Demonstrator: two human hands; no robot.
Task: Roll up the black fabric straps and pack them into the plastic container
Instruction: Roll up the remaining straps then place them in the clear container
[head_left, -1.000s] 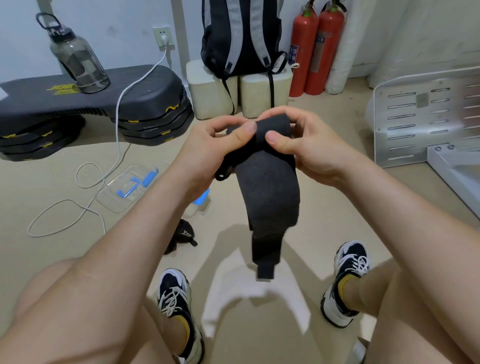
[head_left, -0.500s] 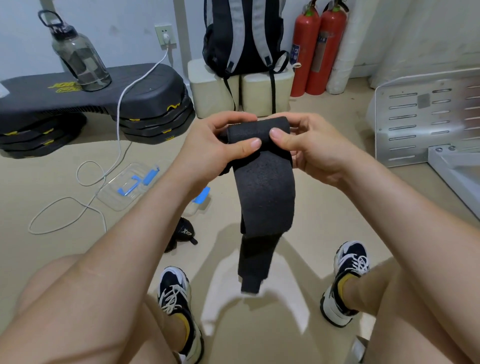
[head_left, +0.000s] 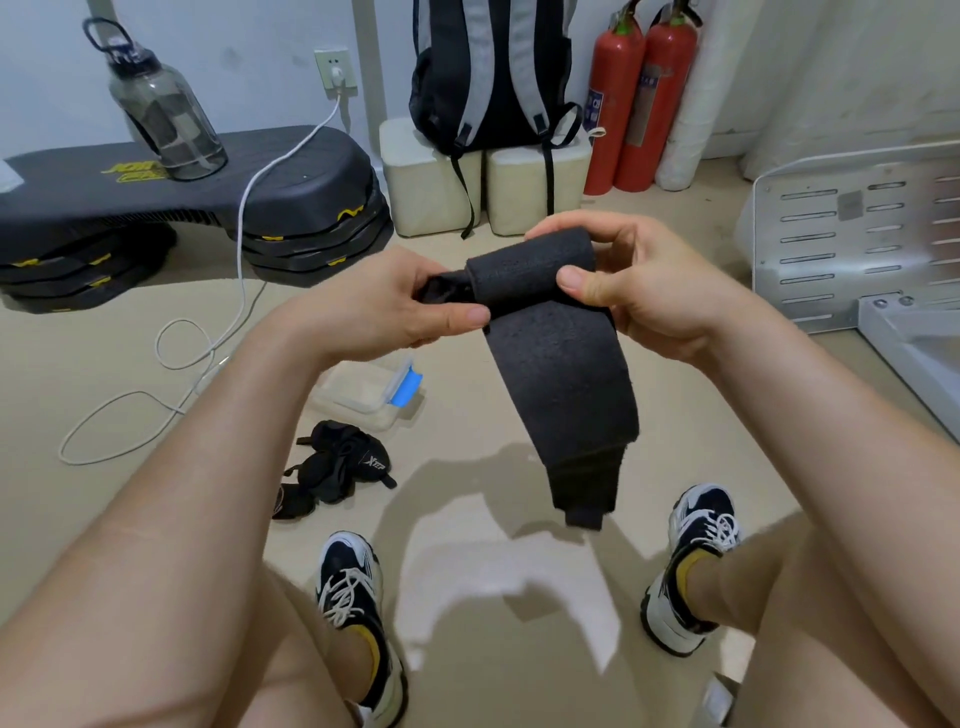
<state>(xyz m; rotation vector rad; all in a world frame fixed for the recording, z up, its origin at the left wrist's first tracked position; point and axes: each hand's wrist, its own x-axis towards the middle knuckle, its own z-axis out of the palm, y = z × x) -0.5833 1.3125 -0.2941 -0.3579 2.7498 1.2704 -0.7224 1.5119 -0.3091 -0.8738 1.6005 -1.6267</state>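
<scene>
A wide black fabric strap (head_left: 561, 374) is partly rolled at its top, and its loose tail hangs down between my knees. My left hand (head_left: 395, 306) pinches the left end of the roll. My right hand (head_left: 639, 291) grips the roll's right end, thumb on the front. A clear plastic container (head_left: 358, 395) with a blue clip stands on the floor under my left forearm. Another black strap (head_left: 337, 473), bunched up, lies on the floor in front of the container.
A black step platform (head_left: 182, 208) with a water bottle (head_left: 166, 114) stands at the left. A white cable (head_left: 208, 358) trails across the floor. A backpack (head_left: 493, 78) and two red extinguishers (head_left: 644, 98) line the wall. A metal panel (head_left: 852, 234) is at the right. My shoes (head_left: 353, 582) rest below.
The roll has grown thicker and the hanging tail shorter. Both hands turned the roll. The view shifted, so the container now appears under my left forearm.
</scene>
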